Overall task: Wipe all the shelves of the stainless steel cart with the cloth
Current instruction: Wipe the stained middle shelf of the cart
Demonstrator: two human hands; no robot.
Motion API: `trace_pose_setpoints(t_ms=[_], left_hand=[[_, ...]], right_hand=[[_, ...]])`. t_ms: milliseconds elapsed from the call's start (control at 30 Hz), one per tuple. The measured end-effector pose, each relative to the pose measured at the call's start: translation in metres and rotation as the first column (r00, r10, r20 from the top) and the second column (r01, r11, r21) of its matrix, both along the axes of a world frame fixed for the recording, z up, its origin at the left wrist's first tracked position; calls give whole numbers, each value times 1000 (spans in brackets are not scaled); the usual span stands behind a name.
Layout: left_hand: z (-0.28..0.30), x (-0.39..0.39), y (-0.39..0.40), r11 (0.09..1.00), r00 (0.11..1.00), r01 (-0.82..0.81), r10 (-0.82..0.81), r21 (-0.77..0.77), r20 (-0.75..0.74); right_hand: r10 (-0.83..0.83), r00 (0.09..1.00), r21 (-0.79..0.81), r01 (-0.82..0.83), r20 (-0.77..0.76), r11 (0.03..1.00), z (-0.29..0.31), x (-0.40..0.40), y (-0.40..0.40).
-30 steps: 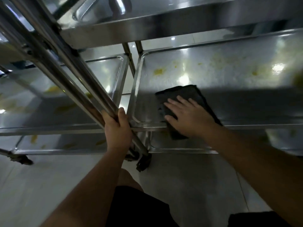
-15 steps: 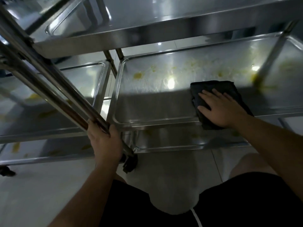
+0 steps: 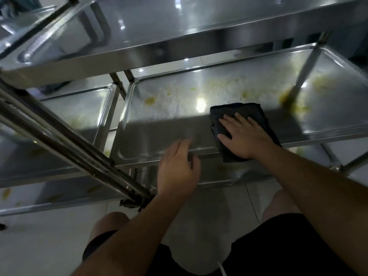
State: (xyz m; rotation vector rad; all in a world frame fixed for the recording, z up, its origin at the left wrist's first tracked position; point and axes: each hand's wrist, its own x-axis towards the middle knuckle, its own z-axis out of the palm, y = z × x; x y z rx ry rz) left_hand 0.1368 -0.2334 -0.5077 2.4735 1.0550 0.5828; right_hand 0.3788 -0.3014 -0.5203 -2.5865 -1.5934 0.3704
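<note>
Pale floor tiles (image 3: 49,246) spread beneath everything, and above them rises the stainless steel cart (image 3: 179,42), whose top tier fills the upper view and throws a band of shade over the tier below. Just to the left hand's side stands a second cart (image 3: 65,112) with the same yellowish smears, touching or nearly touching the first; I cannot tell which.

Beneath both hands lies the middle shelf (image 3: 159,134), a shallow tray with a raised lip. Its far half, beyond the fingertips, carries a whitish film and yellow stains (image 3: 149,100), with a heavier blot past the right hand near a rear post (image 3: 304,70). The strip nearest the person looks cleaner, so I judge the wiping is partway across this tier, and the lower shelf (image 3: 229,172) under the wrists, also spotted, is not yet done.

Under the right hand (image 3: 244,139) sits the dark cloth (image 3: 253,112), folded into a pad so flat pressure spreads evenly; the fingers lie straight and spread on it, palm down, pressing rather than clutching. The pad overhangs the near lip slightly.

Beside it, the left hand (image 3: 179,165) hovers at the front rim with fingers loosely curled and holding nothing, probably reaching to steady the wheeled frame against the push.
</note>
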Motion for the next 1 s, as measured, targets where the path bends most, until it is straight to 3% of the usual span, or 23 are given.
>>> trace_pose_setpoints(t_ms=[200, 567, 800, 1000], left_hand=[[-4, 60, 10, 997, 987, 56, -47, 58, -154], [-26, 115, 21, 994, 982, 15, 5, 105, -191], [-32, 117, 13, 985, 982, -28, 59, 170, -179], [-28, 116, 12, 987, 969, -4, 44, 162, -245]], right_hand=[[15, 1000, 35, -15, -6, 999, -3, 2, -1], [28, 999, 95, -31, 39, 995, -11, 72, -63], [-85, 990, 6, 85, 108, 996, 6, 186, -160], [-329, 933, -42, 338, 145, 940, 11, 262, -212]])
